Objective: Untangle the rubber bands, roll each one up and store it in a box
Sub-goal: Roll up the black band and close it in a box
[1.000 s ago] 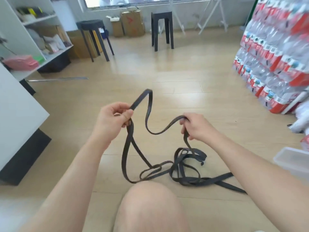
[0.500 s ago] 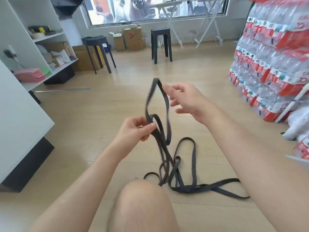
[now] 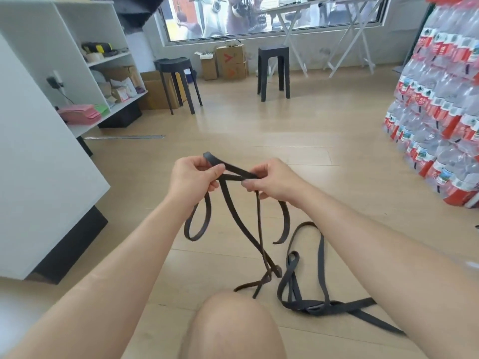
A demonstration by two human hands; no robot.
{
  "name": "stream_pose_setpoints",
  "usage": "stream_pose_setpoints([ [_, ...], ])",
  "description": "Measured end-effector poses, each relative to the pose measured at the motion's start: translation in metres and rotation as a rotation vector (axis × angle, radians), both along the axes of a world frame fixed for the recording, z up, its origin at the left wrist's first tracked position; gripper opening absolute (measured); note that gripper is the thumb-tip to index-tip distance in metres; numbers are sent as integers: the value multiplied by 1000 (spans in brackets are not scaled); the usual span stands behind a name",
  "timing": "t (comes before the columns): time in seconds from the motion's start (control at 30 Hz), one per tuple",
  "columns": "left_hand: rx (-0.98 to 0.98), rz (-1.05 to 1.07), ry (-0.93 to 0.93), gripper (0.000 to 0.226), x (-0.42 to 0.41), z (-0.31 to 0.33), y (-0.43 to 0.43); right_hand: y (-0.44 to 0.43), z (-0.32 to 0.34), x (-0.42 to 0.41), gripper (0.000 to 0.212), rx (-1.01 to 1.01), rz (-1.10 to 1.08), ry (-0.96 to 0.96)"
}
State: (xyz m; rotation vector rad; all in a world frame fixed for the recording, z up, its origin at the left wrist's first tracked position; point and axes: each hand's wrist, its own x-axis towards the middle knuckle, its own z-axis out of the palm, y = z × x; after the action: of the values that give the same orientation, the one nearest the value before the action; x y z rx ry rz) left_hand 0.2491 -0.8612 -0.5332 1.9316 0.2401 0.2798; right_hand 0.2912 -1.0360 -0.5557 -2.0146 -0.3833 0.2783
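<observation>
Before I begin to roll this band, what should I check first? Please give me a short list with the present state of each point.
1. The left hand pinches the folded end of the rubber band: ok.
2. The right hand pinches the same band close beside it: ok.
3. The hanging strands are free of each other: not ok, they cross low down near the floor.
4. The pile of bands on the floor is untangled: not ok, its loops overlap.
5. The held band is separate from that pile: cannot tell.
6. The box is within reach: cannot tell, no box is in view.
</observation>
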Motion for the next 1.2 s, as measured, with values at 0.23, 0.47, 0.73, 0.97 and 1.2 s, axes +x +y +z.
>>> stream_pose_setpoints([
  [0.23, 315, 48, 78, 8, 6, 3, 25, 52, 2, 39, 66, -170, -173, -64],
  [0.47, 865, -7, 67, 15, -3, 2, 1, 23, -9, 3, 66, -152, 68, 67],
  [0.73, -23, -227, 43, 15, -24, 44, -46, -35, 29, -41, 15, 208, 26, 66],
  [0.97, -169, -434, 42, 24, -47, 64, -94, -99, 68, -68, 26, 131, 102, 54],
  [1.2, -153, -455, 140, 27, -65, 69, -146, -148, 60, -87, 21, 271, 147, 155],
])
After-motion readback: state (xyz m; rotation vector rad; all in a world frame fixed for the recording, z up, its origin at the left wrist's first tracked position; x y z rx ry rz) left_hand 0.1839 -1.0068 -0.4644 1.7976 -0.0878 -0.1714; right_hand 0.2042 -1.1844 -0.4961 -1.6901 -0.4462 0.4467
